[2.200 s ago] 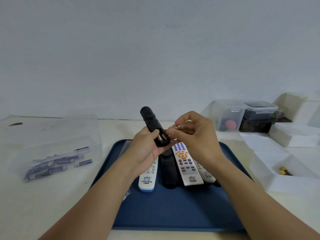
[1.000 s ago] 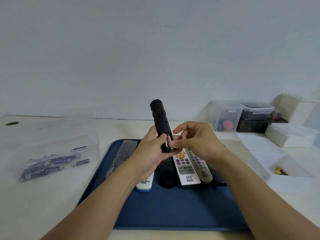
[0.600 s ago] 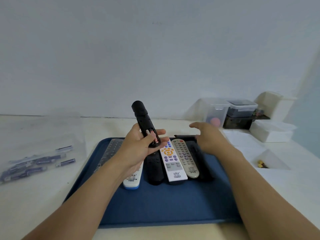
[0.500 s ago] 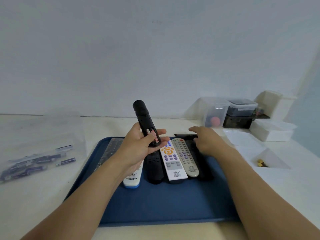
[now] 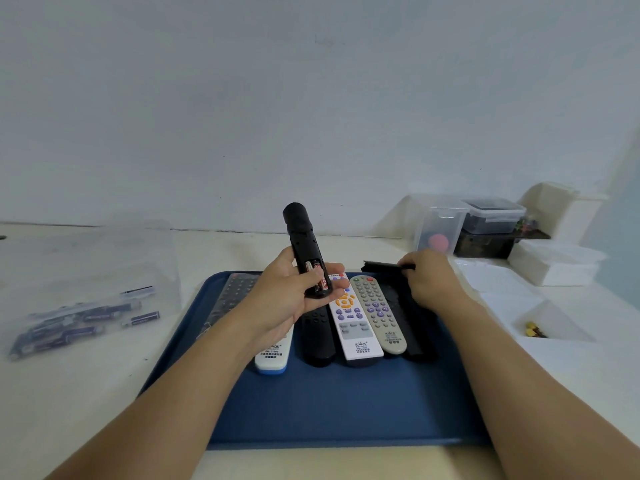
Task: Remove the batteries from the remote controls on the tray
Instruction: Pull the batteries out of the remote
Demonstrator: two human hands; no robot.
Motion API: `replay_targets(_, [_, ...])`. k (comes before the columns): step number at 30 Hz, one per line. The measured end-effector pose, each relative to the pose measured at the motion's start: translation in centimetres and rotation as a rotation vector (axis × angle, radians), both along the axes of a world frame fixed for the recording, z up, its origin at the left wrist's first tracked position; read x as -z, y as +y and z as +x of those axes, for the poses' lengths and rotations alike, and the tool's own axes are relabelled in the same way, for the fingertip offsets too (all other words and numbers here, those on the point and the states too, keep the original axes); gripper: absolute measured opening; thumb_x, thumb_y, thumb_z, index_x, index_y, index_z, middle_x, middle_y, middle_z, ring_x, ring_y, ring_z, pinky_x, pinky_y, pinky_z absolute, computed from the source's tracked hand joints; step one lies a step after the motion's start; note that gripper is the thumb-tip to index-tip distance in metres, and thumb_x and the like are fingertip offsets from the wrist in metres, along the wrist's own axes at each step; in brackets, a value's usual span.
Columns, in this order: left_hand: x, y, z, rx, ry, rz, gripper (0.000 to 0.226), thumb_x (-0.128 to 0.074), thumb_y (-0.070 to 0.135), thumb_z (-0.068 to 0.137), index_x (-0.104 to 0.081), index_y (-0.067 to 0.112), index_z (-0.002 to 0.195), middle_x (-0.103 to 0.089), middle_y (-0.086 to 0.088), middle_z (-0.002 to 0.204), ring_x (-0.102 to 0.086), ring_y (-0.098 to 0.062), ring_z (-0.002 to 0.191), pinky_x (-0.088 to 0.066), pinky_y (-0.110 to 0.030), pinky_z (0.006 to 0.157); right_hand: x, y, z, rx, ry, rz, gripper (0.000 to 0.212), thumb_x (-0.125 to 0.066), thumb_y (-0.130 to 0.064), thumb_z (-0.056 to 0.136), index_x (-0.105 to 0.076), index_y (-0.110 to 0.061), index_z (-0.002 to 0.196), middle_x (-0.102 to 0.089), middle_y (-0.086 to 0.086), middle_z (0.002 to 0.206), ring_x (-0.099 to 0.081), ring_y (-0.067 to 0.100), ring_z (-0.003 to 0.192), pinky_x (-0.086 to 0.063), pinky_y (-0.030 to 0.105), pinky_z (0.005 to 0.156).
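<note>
My left hand point(image 5: 287, 299) grips a black remote point(image 5: 304, 247) upright above the blue tray point(image 5: 346, 410). Its battery compartment faces me uncovered, and red batteries point(image 5: 317, 275) sit inside. My right hand point(image 5: 429, 282) is over the tray's far right side and pinches a flat black cover point(image 5: 381, 266). Lying side by side on the tray are a white remote with a blue end point(image 5: 272, 355), a black remote point(image 5: 317, 337), a white remote with orange buttons point(image 5: 351, 323), a grey remote point(image 5: 379, 313) and another black remote point(image 5: 415, 327). A plastic-wrapped remote point(image 5: 232, 299) lies at the tray's left.
A clear bag of several blue batteries point(image 5: 76, 320) lies on the table to the left. Right of the tray are white open trays, one with small yellow items point(image 5: 533, 329), and clear lidded boxes point(image 5: 440, 226) against the wall.
My right hand left the held remote's battery compartment and moved right to the tray's far corner, where it now holds the black cover. My left hand still holds the remote.
</note>
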State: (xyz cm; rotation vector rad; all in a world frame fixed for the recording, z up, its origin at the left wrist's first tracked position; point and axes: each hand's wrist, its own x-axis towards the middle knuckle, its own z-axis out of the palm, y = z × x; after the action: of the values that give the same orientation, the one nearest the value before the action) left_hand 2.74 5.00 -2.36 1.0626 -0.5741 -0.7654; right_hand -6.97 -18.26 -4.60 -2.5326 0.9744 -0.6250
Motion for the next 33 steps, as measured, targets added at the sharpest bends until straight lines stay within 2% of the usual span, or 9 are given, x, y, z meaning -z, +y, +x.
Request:
replay_targets(3, [-0.1,0.0,0.1,-0.021,0.032,-0.016,0.029,-0.048,-0.007,0.102,-0.051,0.007,0.128,-0.073,-0.022,0.107,-0.075,-0.034,0.092,-0.063,-0.038,0.078,-0.6,0.6,-0.2,0.007,-0.109,-0.095,0.026,-0.056,0.008,0.091,-0.074,-0.001,0.108,-0.067,0.015,0.099,-0.067,0.034,0.097,-0.052,0.036,0.089])
replay_targets(5, [-0.2,0.0,0.2,-0.035,0.062,-0.025,0.031,-0.048,-0.008,0.101,-0.05,0.006,0.129,-0.072,-0.023,0.108,-0.075,-0.034,0.091,-0.063,-0.039,0.078,-0.8,0.8,-0.1,0.002,-0.169,-0.138,0.028,-0.055,0.01,0.09,-0.074,0.0,0.108,-0.07,0.018,0.103,-0.068,0.034,0.098,-0.053,0.036,0.09])
replay_targets(8, [-0.2,0.1,0.2,-0.045,0.077,-0.026,0.032,-0.048,-0.009,0.101,-0.05,0.005,0.129,-0.072,-0.024,0.107,-0.076,-0.034,0.09,-0.063,-0.04,0.078,-0.2,0.4,0.1,-0.026,-0.093,-0.049,0.036,-0.055,0.011,0.089,-0.069,-0.001,0.119,-0.07,0.019,0.114,-0.065,0.034,0.109,-0.048,0.035,0.099])
replay_targets(12, [-0.2,0.1,0.2,-0.041,0.071,-0.012,0.031,-0.049,-0.008,0.1,-0.051,0.007,0.128,-0.074,-0.022,0.104,-0.076,-0.034,0.089,-0.063,-0.039,0.077,0.0,-0.4,0.5,0.013,-0.075,-0.034,0.038,-0.06,0.004,0.092,-0.061,-0.002,0.129,-0.064,0.019,0.119,-0.062,0.033,0.109,-0.046,0.032,0.094])
replay_targets(17, [-0.1,0.0,0.2,-0.027,0.06,0.003,0.029,-0.048,-0.007,0.101,-0.052,0.008,0.126,-0.074,-0.022,0.107,-0.075,-0.034,0.091,-0.063,-0.04,0.079,0.5,-1.1,0.6,0.14,0.034,-0.102,0.021,-0.062,-0.017,0.096,-0.071,0.002,0.098,-0.069,0.022,0.1,-0.064,0.038,0.094,-0.05,0.035,0.076])
replay_targets(22, [0.0,-0.1,0.1,-0.013,0.067,0.005,0.027,-0.048,-0.007,0.101,-0.051,0.005,0.125,-0.072,-0.023,0.108,-0.075,-0.035,0.09,-0.063,-0.041,0.08,1.2,-1.6,0.4,0.284,-0.028,-0.046,0.02,-0.062,-0.017,0.095,-0.066,0.002,0.099,-0.065,0.023,0.098,-0.062,0.042,0.089,-0.042,0.033,0.07])
replay_targets(26, [0.2,-0.3,0.2,-0.015,0.066,0.011,0.029,-0.048,-0.008,0.101,-0.05,0.002,0.128,-0.072,-0.024,0.109,-0.075,-0.036,0.091,-0.063,-0.038,0.076,0.7,-1.6,0.6,0.325,-0.228,-0.069,0.013,-0.055,-0.01,0.096,-0.055,0.002,0.099,-0.057,0.019,0.09,-0.046,0.033,0.074,-0.036,0.035,0.066])
replay_targets(29, [0.3,-0.3,0.2,-0.025,0.074,0.009,0.029,-0.048,-0.007,0.101,-0.049,0.004,0.128,-0.072,-0.023,0.11,-0.075,-0.036,0.092,-0.063,-0.038,0.076,-0.3,-0.5,1.0,0.21,-0.393,-0.117,0.009,-0.056,-0.011,0.096,-0.063,-0.006,0.094,-0.065,0.018,0.087,-0.059,0.033,0.074,-0.046,0.036,0.064])
replay_targets(33, [0.3,-0.2,0.4,-0.054,0.075,-0.007,0.033,-0.047,-0.007,0.102,-0.048,0.007,0.132,-0.069,-0.023,0.117,-0.076,-0.035,0.09,-0.063,-0.038,0.076,-2.8,4.5,0.6,-0.185,-0.603,-0.186,0.006,-0.068,-0.004,0.091,-0.071,-0.009,0.092,-0.068,0.002,0.079,-0.063,0.018,0.069,-0.054,0.033,0.068])
